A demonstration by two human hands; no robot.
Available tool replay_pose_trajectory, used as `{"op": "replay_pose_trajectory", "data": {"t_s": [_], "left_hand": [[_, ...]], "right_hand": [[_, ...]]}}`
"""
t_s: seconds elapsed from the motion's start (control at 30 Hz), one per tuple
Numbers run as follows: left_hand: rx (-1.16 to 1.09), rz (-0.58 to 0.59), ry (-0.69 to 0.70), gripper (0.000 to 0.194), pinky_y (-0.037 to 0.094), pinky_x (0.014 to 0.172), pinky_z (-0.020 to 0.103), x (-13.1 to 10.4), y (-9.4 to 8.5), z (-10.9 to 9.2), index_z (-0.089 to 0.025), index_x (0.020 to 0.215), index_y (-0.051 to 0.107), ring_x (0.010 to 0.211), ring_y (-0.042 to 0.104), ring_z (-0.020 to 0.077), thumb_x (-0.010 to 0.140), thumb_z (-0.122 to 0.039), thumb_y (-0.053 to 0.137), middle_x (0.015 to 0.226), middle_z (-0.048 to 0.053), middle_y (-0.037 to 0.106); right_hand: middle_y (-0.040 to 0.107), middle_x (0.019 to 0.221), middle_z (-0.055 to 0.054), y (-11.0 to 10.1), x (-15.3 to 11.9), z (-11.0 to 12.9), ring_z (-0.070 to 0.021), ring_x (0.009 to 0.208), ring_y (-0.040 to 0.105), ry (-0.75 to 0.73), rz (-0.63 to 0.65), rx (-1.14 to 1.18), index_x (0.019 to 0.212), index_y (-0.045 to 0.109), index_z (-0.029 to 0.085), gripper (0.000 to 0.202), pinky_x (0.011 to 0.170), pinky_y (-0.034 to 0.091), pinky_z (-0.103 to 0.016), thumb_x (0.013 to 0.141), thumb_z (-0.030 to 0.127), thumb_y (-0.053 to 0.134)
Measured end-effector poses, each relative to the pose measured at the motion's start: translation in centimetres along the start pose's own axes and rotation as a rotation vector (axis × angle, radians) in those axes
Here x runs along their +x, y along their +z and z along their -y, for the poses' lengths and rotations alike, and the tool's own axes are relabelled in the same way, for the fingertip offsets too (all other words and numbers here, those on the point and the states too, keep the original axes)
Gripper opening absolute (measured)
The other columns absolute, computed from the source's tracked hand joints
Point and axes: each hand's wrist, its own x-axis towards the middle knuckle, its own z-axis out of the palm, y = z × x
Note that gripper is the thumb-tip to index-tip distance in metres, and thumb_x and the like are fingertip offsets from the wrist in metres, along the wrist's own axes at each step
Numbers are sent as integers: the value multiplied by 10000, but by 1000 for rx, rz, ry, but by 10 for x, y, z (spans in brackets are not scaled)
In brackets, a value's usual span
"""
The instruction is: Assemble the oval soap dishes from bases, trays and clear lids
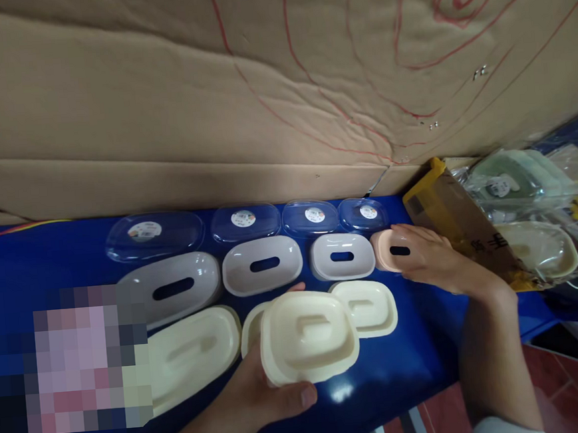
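My left hand (pixel 270 391) grips a cream oval tray (pixel 325 357), thumb over its near edge, held above the blue table. Behind and beneath it, another cream tray (pixel 250 323) is partly hidden. At the right end of the row of slotted pieces, my right hand (pixel 429 255) has its fingers round the right side of a peach slotted piece (pixel 386 242). Two more cream trays lie on the table, one small (pixel 386 309) and one long (pixel 181 372). White slotted pieces (pixel 286 250) stand in the row.
Clear lids (pixel 175 242) with round labels line the back of the blue table (pixel 37 263). A cardboard box (pixel 464 223) at the right holds bagged trays (pixel 521 178). Brown board (pixel 109 90) rises behind. A pixelated patch covers the lower left.
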Motion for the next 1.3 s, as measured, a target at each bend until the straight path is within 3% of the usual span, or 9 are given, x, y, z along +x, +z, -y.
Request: {"op": "replay_pose_trajectory", "data": {"t_s": [0.27, 0.4, 0.47, 0.63, 0.77, 0.93, 1.07, 1.17, 1.3], "left_hand": [[12, -28, -53, 1315, 395, 1286, 592, -1, 5, -5, -336, 1781, 213, 1519, 548, 427, 750, -604, 983, 1652, 161, 563], [10, 24, -46, 1343, 373, 1291, 626, 3, 0, 5, -361, 1791, 121, 1567, 492, 435, 777, -534, 985, 1684, 174, 527], [6, 63, -22, 1359, 333, 1302, 663, 5, -1, 10, -362, 1792, 87, 1593, 452, 447, 784, -504, 987, 1718, 186, 481], [75, 81, 9, 1336, 219, 1353, 667, 3, 5, 15, -351, 1796, 88, 1681, 273, 463, 805, -487, 973, 1819, 176, 305], [68, 111, 10, 1329, 215, 1361, 655, -2, 10, 19, -360, 1798, 67, 1675, 304, 442, 824, -469, 965, 1841, 172, 257], [203, 145, 57, 1276, 247, 1363, 630, -6, 6, 27, -346, 1802, 63, 1685, 301, 424, 872, -433, 932, 1851, 179, 229], [610, 190, 237, 1226, 257, 1365, 641, -7, 2, 32, -358, 1801, 56, 1702, 260, 410, 903, -370, 891, 1849, 146, 255], [988, 214, 377, 1168, 504, 1257, 558, -6, 5, 26, -342, 1794, 96, 1585, 509, 365, 916, -307, 867, 1756, 137, 462], [1502, 134, 727, 585, 636, 1108, 455, -13, 8, 6, -258, 1617, 517, 1319, 741, 283, 1057, -187, 670, 1508, 99, 719]], "right_hand": [[193, 1874, -73, -3, -8, 13, -357, 1735, 124, -223, -16, 269, 1787, 160, 383, 1030, 1372, 241, -660, 962, 519, 762], [205, 1869, -96, -5, -33, 66, -383, 1714, 227, -417, -183, 321, 1788, 117, 412, 1122, 1357, 310, -657, 930, 674, 792], [205, 1863, -148, 2, -42, 102, -417, 1704, 249, -590, -144, 307, 1799, 60, 352, 1317, 1338, 367, -633, 818, 817, 804], [482, 1720, -234, 25, -50, 156, -375, 1598, 478, -770, -44, 182, 1787, -94, 195, 1297, 1299, 460, -550, 948, 699, 757], [579, 1627, -207, 31, -60, 148, -416, 1503, 561, -699, -67, 177, 1795, 8, 225, 1194, 1232, 519, -596, 957, 596, 773], [477, 1711, -200, 40, -74, 139, -411, 1591, 455, -647, -84, 189, 1798, 1, 271, 1143, 1258, 491, -603, 985, 514, 766], [428, 1742, -202, 44, -82, 138, -397, 1635, 391, -655, -82, 196, 1796, 51, 256, 1111, 1292, 451, -600, 976, 420, 783], [465, 1714, -185, 40, -95, 114, -375, 1616, 426, -580, -96, 212, 1790, 90, 271, 1047, 1280, 473, -576, 987, 361, 756], [414, 1720, -160, 35, -115, 47, -405, 1592, 455, -232, -230, 185, 1762, 223, 353, 906, 1250, 496, -627, 1003, 406, 715]]}}
